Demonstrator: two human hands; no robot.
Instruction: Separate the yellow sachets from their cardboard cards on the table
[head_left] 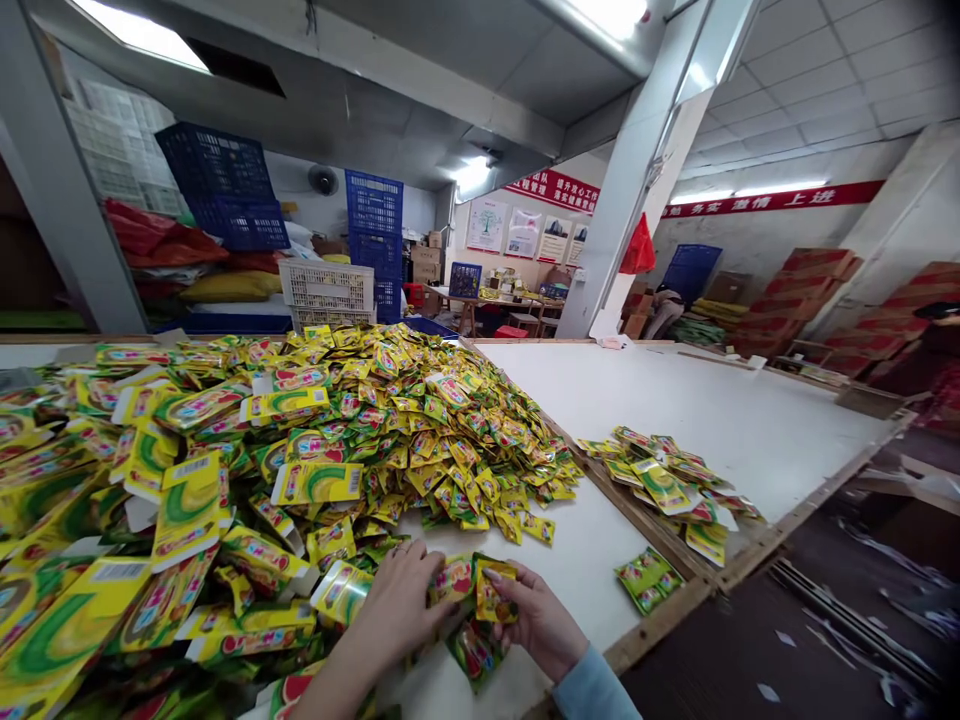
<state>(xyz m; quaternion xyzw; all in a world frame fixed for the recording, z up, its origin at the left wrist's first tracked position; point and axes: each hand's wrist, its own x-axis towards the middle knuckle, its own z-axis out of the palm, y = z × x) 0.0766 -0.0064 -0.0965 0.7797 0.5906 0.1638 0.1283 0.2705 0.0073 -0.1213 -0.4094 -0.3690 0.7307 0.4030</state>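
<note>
My left hand [397,605] and my right hand [536,620] meet at the near edge of a white table [720,410]. Together they grip a small bunch of yellow-green sachets [469,590], fingers curled around it. Left of them spreads a big heap of the same small sachets [420,420], mixed with larger yellow packets [187,500]. A few more sachets lie under my hands on the table.
A smaller pile of sachets [667,480] lies on the right part of the table beyond a wooden strip [637,515]. Blue crates [225,185] and a white basket [326,285] stand behind. Cardboard boxes [810,290] are stacked at the right wall. A person [664,305] bends down far back.
</note>
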